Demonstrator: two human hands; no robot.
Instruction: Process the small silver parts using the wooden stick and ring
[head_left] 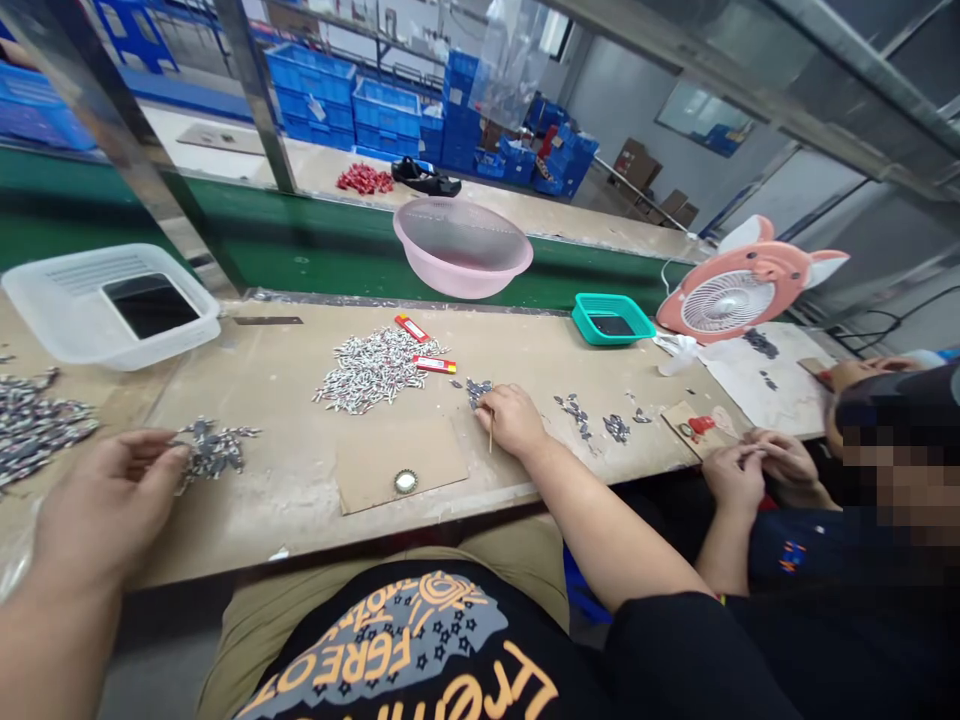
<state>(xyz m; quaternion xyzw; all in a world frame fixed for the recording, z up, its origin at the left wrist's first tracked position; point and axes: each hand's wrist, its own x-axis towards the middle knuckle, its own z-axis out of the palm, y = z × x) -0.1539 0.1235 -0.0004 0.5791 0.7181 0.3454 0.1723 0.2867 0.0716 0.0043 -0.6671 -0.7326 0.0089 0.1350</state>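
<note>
One thin stick (490, 434) pinched in right grip (514, 420); left grip (109, 495), inside desk's (285, 490) front edge: hold hidden, can't tell. Shirt lettering (499, 690) "Fre…" cut off.

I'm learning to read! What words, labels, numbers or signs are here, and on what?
"Fre" on the black shirt; the rest is unclear.
"EGREO", roughly, on the same shirt; the line above is warped.
Red-and-yellow packets: any printing is too small.
Mark on the neighbour's dark shirt: too blurred.
White label on a blue crate: too small.
</note>
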